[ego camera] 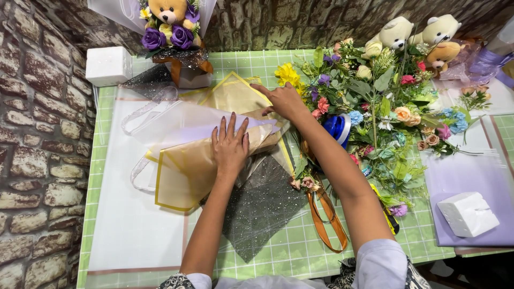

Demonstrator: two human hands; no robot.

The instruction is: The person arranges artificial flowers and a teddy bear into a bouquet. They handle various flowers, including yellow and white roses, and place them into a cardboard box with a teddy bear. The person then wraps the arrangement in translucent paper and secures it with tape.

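Note:
My left hand [230, 143] lies flat, fingers spread, pressing on layered wrapping sheets [187, 166] of translucent gold with yellow borders. My right hand [284, 100] reaches forward and presses its fingers on the upper edge of the same gold sheets, near a yellow flower [287, 74]. A translucent white sheet [176, 120] lies among the gold ones. Under them, a dark glittery mesh sheet [262, 206] spreads toward me.
A heap of artificial flowers [385, 107] with a blue ribbon spool [338, 127] fills the right. Small teddy bears [423, 35] sit at the back right. A bear bouquet [174, 32] and a white foam block [108, 65] stand at the back left. An orange ribbon [326, 225], lavender sheets [466, 176] and another foam block [468, 213] lie nearer.

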